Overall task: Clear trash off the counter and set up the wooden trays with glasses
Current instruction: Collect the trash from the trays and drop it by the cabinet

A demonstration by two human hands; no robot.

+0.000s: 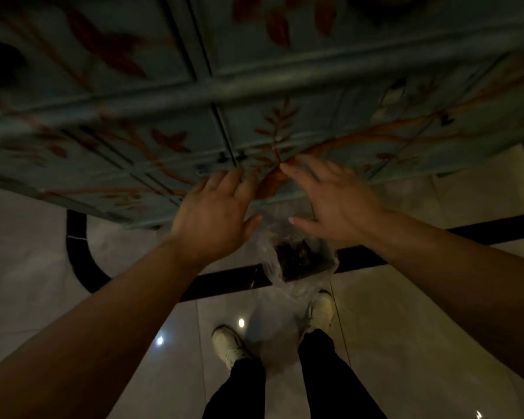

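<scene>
I look straight down in dim light. A small trash bin (300,258) lined with a clear plastic bag (270,267) stands on the floor below my hands, with dark rubbish inside. My left hand (215,213) hovers above the bin's left side, fingers spread, holding nothing. My right hand (330,201) hovers above its right side, also spread and holding nothing. Both sets of fingertips reach toward the lower front of a blue painted cabinet (254,116). No trays or glasses are in view.
The cabinet has doors with orange leaf patterns and fills the upper half of the view. Glossy pale floor tiles (406,328) with a black inlay strip (224,282) lie below. My white shoes (229,346) stand just behind the bin.
</scene>
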